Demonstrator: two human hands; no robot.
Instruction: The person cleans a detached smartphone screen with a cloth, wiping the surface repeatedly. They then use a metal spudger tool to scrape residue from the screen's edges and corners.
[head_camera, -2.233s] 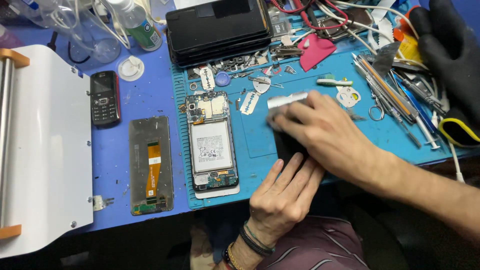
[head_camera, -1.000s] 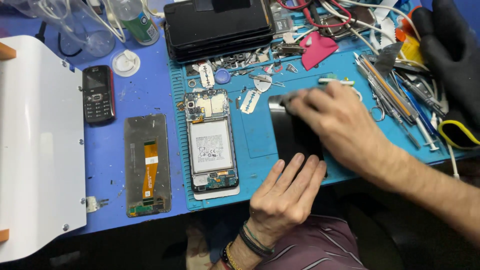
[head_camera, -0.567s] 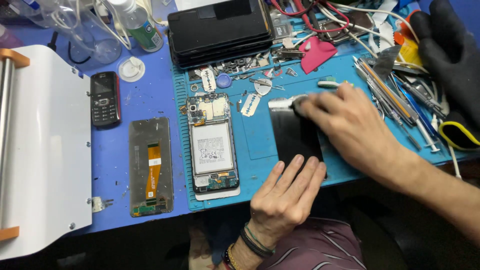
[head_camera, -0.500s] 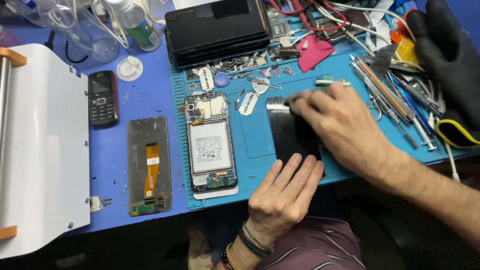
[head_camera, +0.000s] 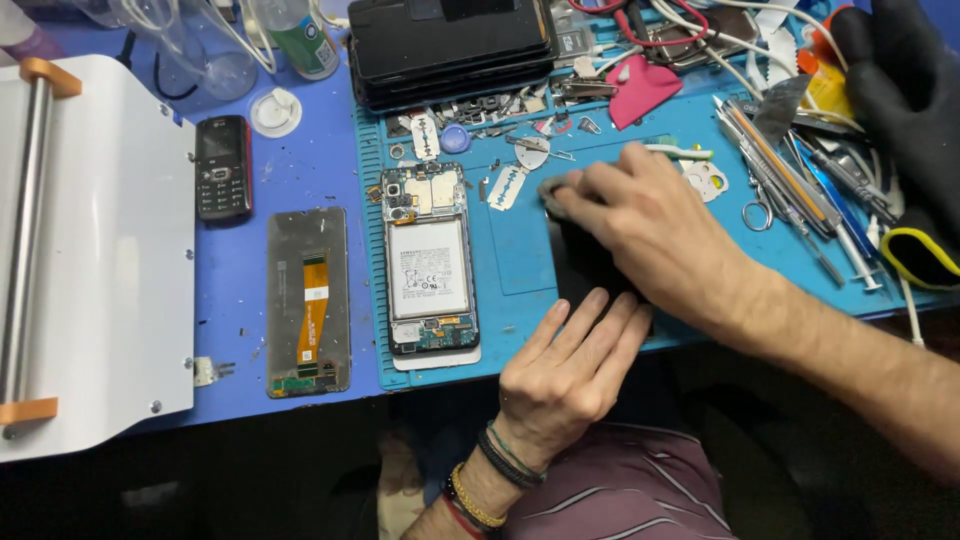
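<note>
Black panel (head_camera: 590, 270) pinned; right hand (head_camera: 650, 225) slid back leftward.

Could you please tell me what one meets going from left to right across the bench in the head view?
White machine → small black keypad phone → detached screen panel → opened phone → left hand → right hand → black glove.
</note>
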